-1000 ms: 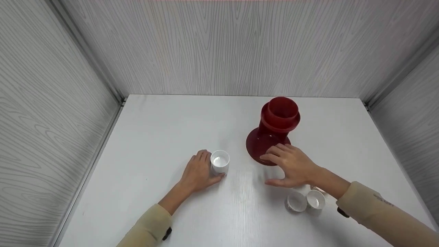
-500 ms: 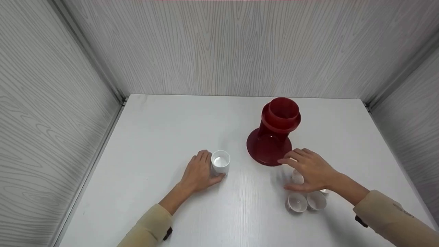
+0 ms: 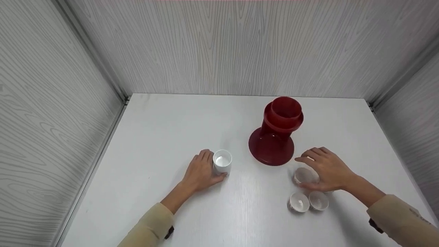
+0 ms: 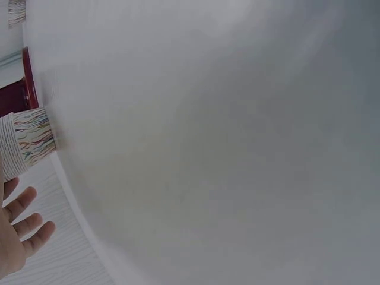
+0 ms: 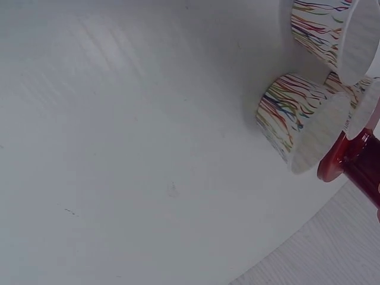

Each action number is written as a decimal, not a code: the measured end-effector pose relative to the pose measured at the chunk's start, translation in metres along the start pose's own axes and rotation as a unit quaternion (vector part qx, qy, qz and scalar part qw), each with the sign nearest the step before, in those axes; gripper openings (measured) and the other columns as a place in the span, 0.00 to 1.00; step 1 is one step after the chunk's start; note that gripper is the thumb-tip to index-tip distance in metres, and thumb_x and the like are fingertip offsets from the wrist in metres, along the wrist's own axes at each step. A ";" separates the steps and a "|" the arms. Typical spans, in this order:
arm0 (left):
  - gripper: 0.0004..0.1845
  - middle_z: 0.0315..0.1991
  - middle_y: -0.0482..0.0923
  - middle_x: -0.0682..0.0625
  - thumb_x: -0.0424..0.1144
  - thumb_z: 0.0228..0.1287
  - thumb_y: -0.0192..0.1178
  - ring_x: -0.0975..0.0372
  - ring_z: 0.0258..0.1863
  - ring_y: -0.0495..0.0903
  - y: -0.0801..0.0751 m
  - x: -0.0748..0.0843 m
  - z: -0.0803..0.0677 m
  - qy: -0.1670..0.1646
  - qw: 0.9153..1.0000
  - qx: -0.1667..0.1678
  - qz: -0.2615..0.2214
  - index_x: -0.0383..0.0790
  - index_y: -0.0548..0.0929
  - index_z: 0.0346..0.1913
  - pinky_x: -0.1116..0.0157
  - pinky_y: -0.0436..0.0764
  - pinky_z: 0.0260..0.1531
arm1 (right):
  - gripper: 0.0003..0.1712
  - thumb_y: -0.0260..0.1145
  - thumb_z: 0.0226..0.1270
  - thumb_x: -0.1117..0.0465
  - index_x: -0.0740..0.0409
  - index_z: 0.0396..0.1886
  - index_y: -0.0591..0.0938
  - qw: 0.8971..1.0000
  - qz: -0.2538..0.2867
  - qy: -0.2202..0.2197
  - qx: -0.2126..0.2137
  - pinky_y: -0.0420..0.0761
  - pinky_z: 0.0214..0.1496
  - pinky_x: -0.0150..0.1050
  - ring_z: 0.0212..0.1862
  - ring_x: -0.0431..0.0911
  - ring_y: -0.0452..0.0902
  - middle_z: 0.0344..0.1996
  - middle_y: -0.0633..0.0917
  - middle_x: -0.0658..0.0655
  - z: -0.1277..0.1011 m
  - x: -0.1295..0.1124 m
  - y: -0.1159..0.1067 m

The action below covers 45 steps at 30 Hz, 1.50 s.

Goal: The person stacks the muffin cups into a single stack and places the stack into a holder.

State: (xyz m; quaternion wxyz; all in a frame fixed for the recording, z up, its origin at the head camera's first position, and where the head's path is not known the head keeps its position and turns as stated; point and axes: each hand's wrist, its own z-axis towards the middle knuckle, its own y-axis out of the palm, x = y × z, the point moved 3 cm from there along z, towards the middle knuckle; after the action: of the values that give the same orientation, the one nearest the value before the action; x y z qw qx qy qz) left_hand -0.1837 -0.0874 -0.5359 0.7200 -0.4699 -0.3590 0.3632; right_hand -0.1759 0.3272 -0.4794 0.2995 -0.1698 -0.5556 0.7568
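My left hand (image 3: 200,171) holds a stack of white paper cups (image 3: 222,161) on the table, thumb on its near side and fingers along its left. In the left wrist view the stack (image 4: 32,136) shows nested rims and coloured streaks. My right hand (image 3: 329,171) hovers with parted thumb and fingers above a loose paper cup (image 3: 304,175), partly hiding it. Two more paper cups, a left one (image 3: 299,202) and a right one (image 3: 319,200), stand nearer the body. The right wrist view shows a streaked cup (image 5: 303,119) up close.
Behind the cups stands a dark red stand (image 3: 283,120) with a round base and a cup-like open top. The white table (image 3: 171,130) is walled by grey wood-grain panels (image 3: 219,48) at the back and sides.
My right hand has moved right from before the red stand to over the loose cups, uncovering one of them. My left hand stays at its stack.
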 end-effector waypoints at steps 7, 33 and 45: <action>0.41 0.53 0.82 0.43 0.66 0.62 0.67 0.52 0.60 0.79 0.002 0.000 0.001 -0.005 1.000 -0.006 -0.003 0.32 0.78 0.60 0.55 0.84 0.55 | 0.41 0.80 0.44 0.34 0.50 0.57 0.86 1.000 -0.005 0.022 -0.017 0.85 0.49 0.51 0.51 0.49 0.82 0.47 0.87 0.52 -0.010 0.004 0.007; 0.40 0.53 0.82 0.44 0.66 0.60 0.68 0.51 0.60 0.79 0.000 0.000 0.001 0.008 1.000 0.001 0.005 0.32 0.78 0.59 0.55 0.84 0.53 | 0.39 0.80 0.46 0.31 0.50 0.52 0.86 0.999 -0.010 0.049 -0.010 0.86 0.48 0.50 0.48 0.48 0.83 0.45 0.87 0.51 -0.030 0.011 0.024; 0.41 0.53 0.82 0.43 0.66 0.61 0.68 0.52 0.60 0.80 0.000 0.000 0.000 0.004 1.000 0.007 -0.003 0.32 0.78 0.60 0.55 0.84 0.53 | 0.36 0.82 0.43 0.33 0.48 0.49 0.87 0.998 -0.005 0.062 -0.010 0.85 0.45 0.48 0.47 0.47 0.82 0.44 0.87 0.50 -0.031 0.012 0.027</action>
State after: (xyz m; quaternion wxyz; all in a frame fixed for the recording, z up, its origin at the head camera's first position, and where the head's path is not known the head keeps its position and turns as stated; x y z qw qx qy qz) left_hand -0.1840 -0.0871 -0.5363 0.7261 -0.4651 -0.3547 0.3615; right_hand -0.1740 0.3526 -0.5145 0.3355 -0.2168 -0.5444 0.7376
